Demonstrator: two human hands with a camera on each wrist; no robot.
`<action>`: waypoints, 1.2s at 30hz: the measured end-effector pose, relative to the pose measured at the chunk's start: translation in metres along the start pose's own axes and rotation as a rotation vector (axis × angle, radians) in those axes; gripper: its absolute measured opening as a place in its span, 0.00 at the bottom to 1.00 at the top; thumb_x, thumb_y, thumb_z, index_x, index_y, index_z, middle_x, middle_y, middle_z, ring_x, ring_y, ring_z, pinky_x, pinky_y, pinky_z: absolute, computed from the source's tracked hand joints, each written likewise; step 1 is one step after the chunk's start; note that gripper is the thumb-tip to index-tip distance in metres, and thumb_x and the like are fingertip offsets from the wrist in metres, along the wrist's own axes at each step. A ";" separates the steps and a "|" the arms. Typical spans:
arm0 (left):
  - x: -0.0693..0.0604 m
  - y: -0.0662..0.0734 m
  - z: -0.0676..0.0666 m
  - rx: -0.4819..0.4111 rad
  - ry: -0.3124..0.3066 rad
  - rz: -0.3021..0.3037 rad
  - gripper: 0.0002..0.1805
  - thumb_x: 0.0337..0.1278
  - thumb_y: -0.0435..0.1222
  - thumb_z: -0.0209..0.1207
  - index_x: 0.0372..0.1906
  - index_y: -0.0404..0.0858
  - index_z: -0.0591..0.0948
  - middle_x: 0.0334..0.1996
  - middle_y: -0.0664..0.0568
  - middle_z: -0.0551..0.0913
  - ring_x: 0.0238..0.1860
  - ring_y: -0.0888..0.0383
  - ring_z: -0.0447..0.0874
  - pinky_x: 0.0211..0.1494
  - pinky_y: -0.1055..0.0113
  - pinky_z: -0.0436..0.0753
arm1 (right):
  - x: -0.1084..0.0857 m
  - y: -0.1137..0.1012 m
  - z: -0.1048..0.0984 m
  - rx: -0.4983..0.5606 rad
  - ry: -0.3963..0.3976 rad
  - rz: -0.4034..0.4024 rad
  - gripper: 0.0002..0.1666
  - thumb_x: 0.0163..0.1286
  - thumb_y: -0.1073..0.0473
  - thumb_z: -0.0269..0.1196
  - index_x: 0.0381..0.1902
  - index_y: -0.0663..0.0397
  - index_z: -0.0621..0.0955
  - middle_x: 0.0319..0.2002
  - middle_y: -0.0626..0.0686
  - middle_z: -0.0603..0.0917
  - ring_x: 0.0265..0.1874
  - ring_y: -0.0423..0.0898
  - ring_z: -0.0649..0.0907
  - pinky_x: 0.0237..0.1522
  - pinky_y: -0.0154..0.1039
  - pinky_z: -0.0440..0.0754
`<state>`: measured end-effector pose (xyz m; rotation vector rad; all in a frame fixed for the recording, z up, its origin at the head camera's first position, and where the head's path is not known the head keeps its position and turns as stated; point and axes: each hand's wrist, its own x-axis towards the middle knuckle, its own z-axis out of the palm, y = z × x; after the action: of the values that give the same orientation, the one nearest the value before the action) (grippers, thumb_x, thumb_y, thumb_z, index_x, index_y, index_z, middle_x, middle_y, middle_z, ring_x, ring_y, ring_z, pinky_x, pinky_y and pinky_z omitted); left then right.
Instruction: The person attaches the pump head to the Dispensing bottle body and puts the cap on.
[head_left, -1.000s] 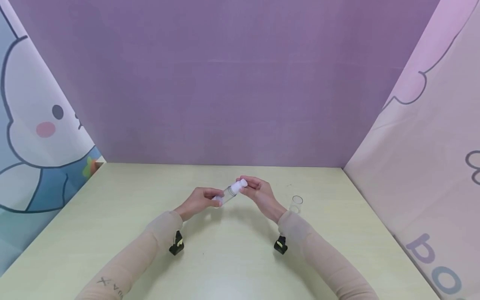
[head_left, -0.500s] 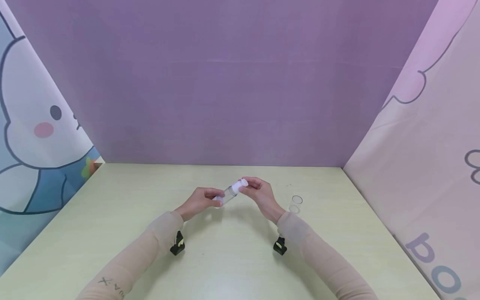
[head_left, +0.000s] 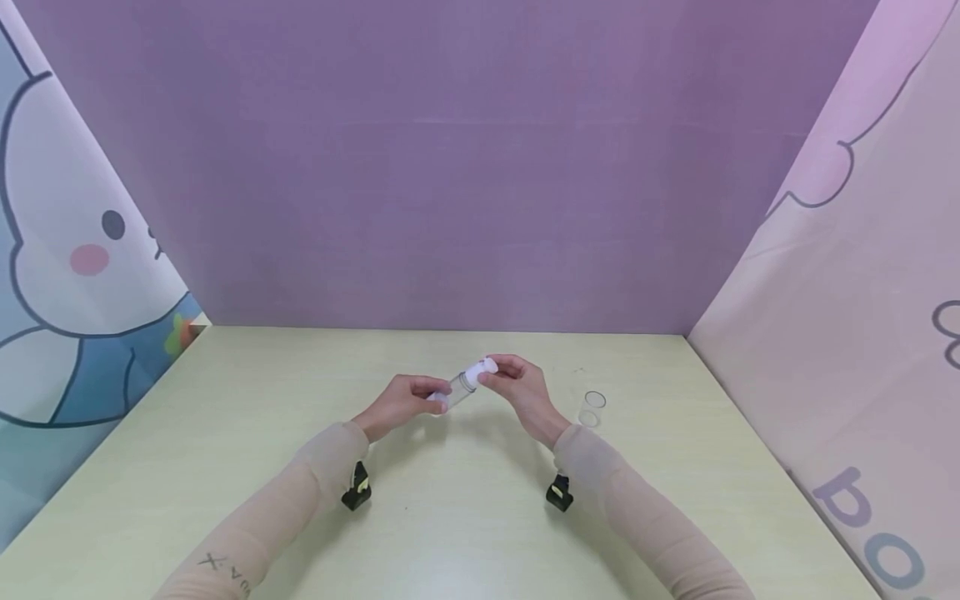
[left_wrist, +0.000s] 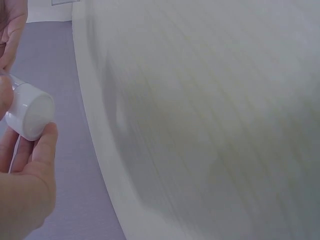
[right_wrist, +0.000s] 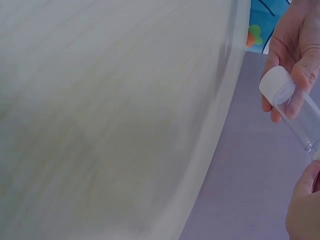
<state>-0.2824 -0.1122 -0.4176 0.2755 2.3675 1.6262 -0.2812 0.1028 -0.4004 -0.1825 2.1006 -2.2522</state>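
Note:
Held tilted above the table is a small clear bottle (head_left: 459, 388) with a white top (head_left: 478, 370) and a white base (left_wrist: 38, 115). My left hand (head_left: 396, 405) pinches the base between thumb and fingers. At the upper end, my right hand (head_left: 527, 395) grips the white top with thumb and fingertips. Through the right wrist view, the transparent body shows nothing visible inside, and the right fingers partly cover the top. A clear cylindrical cap (head_left: 592, 409) stands on the table, just right of my right wrist.
The pale wood-look table (head_left: 480, 517) spreads beneath both arms. A purple panel (head_left: 450, 183) rises along its far edge. Printed panels stand at the left (head_left: 82, 183) and right (head_left: 840, 333). Small black devices hang under both wrists.
My right fingertips have shifted slightly on the white top, and the bottle has drifted a touch to the right. The left hand keeps its hold, and the clear cap stays put.

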 end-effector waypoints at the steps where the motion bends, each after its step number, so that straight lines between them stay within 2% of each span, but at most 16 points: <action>1: 0.000 0.000 0.000 0.000 -0.001 -0.001 0.19 0.51 0.35 0.63 0.51 0.40 0.80 0.52 0.45 0.79 0.52 0.53 0.77 0.54 0.57 0.75 | 0.000 0.000 0.000 -0.001 0.001 0.000 0.21 0.55 0.66 0.66 0.48 0.62 0.78 0.40 0.51 0.83 0.39 0.40 0.81 0.48 0.36 0.78; 10: 0.000 0.000 0.000 -0.003 -0.007 0.006 0.20 0.50 0.36 0.64 0.51 0.40 0.80 0.52 0.45 0.79 0.51 0.53 0.77 0.54 0.57 0.75 | 0.001 0.002 0.000 -0.006 0.003 -0.007 0.21 0.56 0.67 0.66 0.49 0.65 0.77 0.38 0.49 0.83 0.38 0.40 0.81 0.48 0.35 0.78; 23: 0.000 -0.002 -0.002 -0.006 0.005 -0.026 0.19 0.50 0.36 0.64 0.50 0.42 0.80 0.51 0.48 0.80 0.51 0.54 0.77 0.53 0.58 0.75 | 0.000 0.002 0.002 0.001 -0.008 -0.010 0.22 0.56 0.65 0.66 0.50 0.62 0.77 0.41 0.51 0.82 0.40 0.40 0.80 0.49 0.36 0.78; 28: -0.001 -0.002 -0.003 -0.006 0.008 -0.023 0.18 0.50 0.36 0.64 0.49 0.43 0.81 0.51 0.48 0.80 0.51 0.54 0.77 0.53 0.58 0.75 | 0.000 0.002 0.001 0.022 -0.027 -0.008 0.25 0.56 0.64 0.66 0.53 0.61 0.76 0.46 0.53 0.82 0.40 0.40 0.80 0.49 0.36 0.78; 36: -0.003 -0.001 -0.003 -0.005 0.001 -0.029 0.18 0.50 0.37 0.64 0.50 0.43 0.80 0.52 0.49 0.79 0.53 0.53 0.76 0.55 0.55 0.74 | -0.001 -0.001 -0.001 0.123 -0.119 -0.016 0.27 0.60 0.69 0.61 0.59 0.63 0.71 0.57 0.59 0.76 0.52 0.41 0.79 0.53 0.35 0.75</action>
<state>-0.2803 -0.1166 -0.4171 0.2386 2.3571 1.6192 -0.2805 0.1035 -0.3993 -0.3196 1.9034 -2.3077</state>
